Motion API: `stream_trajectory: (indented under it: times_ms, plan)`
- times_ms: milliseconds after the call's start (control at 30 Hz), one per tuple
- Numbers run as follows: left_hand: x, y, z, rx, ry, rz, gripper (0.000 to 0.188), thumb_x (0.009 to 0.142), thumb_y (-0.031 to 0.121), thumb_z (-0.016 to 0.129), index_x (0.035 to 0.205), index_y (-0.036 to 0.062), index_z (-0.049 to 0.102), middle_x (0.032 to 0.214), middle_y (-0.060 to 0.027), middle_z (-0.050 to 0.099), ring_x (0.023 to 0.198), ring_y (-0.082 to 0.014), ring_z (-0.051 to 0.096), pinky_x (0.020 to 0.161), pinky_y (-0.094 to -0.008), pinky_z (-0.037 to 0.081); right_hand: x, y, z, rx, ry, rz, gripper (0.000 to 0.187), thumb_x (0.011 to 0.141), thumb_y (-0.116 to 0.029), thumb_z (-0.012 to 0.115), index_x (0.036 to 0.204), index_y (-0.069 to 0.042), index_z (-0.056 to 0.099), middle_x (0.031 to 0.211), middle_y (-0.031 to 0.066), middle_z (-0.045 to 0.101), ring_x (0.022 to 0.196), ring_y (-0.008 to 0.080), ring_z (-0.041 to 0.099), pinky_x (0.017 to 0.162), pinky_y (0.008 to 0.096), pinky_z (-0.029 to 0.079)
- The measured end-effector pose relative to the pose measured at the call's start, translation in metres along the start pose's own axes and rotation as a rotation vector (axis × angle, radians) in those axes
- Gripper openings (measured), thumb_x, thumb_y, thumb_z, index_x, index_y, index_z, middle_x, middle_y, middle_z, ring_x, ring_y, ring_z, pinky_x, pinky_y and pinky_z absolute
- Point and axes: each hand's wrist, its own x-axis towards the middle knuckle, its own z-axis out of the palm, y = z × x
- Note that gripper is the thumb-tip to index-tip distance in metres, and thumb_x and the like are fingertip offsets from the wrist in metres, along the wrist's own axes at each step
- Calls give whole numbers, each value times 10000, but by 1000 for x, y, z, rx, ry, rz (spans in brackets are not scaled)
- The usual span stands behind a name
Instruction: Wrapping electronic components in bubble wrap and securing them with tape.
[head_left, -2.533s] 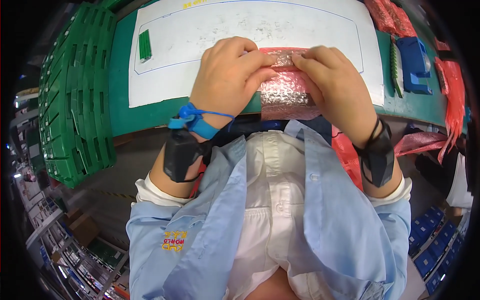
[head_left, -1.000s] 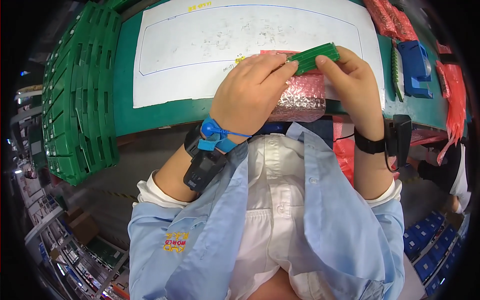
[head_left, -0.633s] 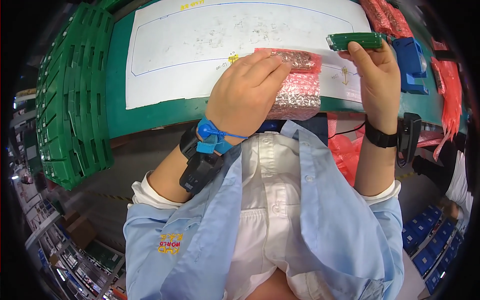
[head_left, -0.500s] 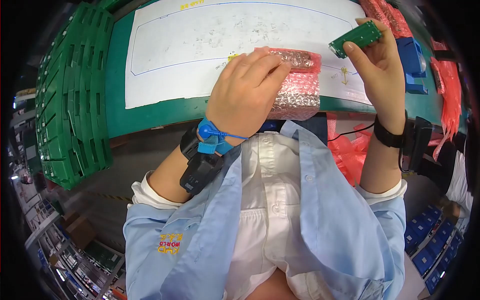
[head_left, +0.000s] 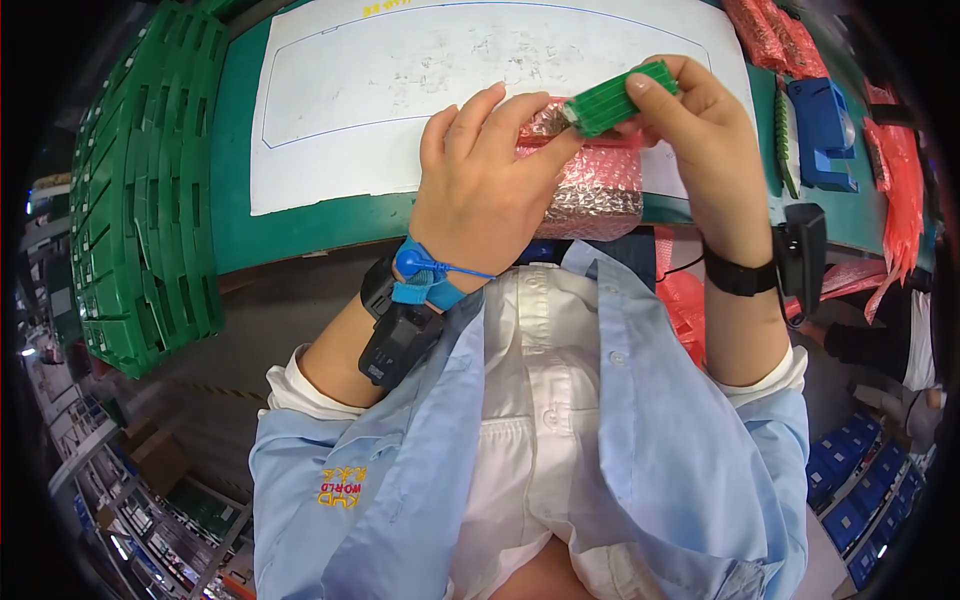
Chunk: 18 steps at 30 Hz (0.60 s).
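A: What's in hand here?

B: The right hand (head_left: 700,130) is closed around one end of a small green circuit board (head_left: 618,98), thumb on top, holding it just above the pink bubble-wrap pouch (head_left: 590,190). The left hand (head_left: 485,190) rests on the pouch, fingers curled at its upper edge and touching the board's near end.

A: And the pouch itself?

B: It lies at the front edge of the green surface (head_left: 300,230), partly over the white paper sheet (head_left: 400,110).

A: So which step is it?

B: I judge the board is right at the pouch mouth. The next move calls for the left hand to keep that mouth spread while the board stays level with the opening.
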Motion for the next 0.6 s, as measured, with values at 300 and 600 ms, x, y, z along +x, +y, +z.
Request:
stream_trajectory:
  times_ms: [300, 600]
  plan:
    - [0, -2, 0, -19, -9, -6, 382, 785, 146, 708, 1150, 260, 707, 1279, -66, 558, 1216, -328, 479, 1029, -462, 334, -7, 13, 26, 82, 173, 29, 233, 918, -164, 668, 1036, 22, 592, 860, 73, 679, 750, 95, 629, 679, 210, 485]
    - [0, -5, 4, -24, 45, -12, 300, 775, 188, 710, 1063, 269, 728, 1235, -73, 578, 1166, -290, 506, 986, -464, 364, -10, 20, 35, -143, 224, 2, 253, 914, -177, 683, 1031, 37, 617, 855, 69, 674, 737, 91, 611, 669, 210, 487]
